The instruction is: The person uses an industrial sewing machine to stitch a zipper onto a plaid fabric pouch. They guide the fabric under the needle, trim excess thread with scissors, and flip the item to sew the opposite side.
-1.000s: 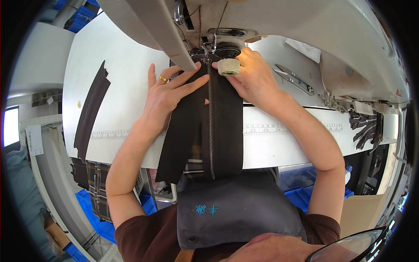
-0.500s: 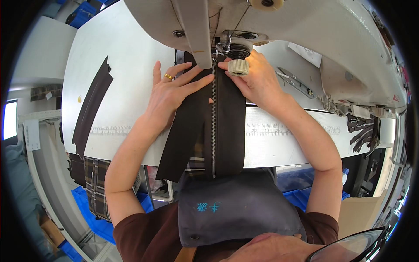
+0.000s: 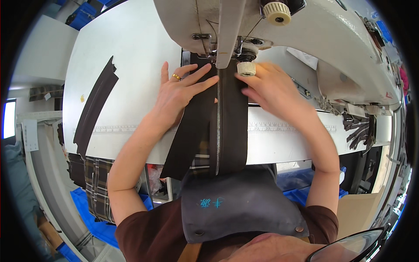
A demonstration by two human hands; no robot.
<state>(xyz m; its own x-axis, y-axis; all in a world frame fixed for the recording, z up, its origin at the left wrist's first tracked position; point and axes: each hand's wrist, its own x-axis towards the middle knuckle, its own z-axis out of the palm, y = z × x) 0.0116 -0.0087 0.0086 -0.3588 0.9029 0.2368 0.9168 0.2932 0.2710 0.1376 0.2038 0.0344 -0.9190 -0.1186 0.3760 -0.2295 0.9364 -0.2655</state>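
My left hand (image 3: 180, 93) lies spread on dark brown fabric (image 3: 233, 131), fingertips left of the metal zipper (image 3: 218, 126) running lengthwise along it. The upper end runs under the head of a white sewing machine (image 3: 187, 19), where the presser area is partly hidden. My right hand (image 3: 275, 94), blurred, is at the fabric's right edge beside a cream knob (image 3: 246, 68); thumb and index are apart, the other fingers partly hidden. A plaid piece (image 3: 200, 159) shows under the dark fabric's lower part.
A dark strip (image 3: 94, 109) lies on the white table (image 3: 122, 52) at left. Plaid cloth (image 3: 96, 183) hangs over the front edge. Zipper pieces (image 3: 358, 129) lie at right, scissors (image 3: 305, 91) behind my right hand. Blue bins (image 3: 83, 203) sit below the table.
The view has shifted somewhat. My right hand has moved rightward, its fingers loosened from the fabric edge and blurred, covering more of the scissors. My left hand stays on the fabric.
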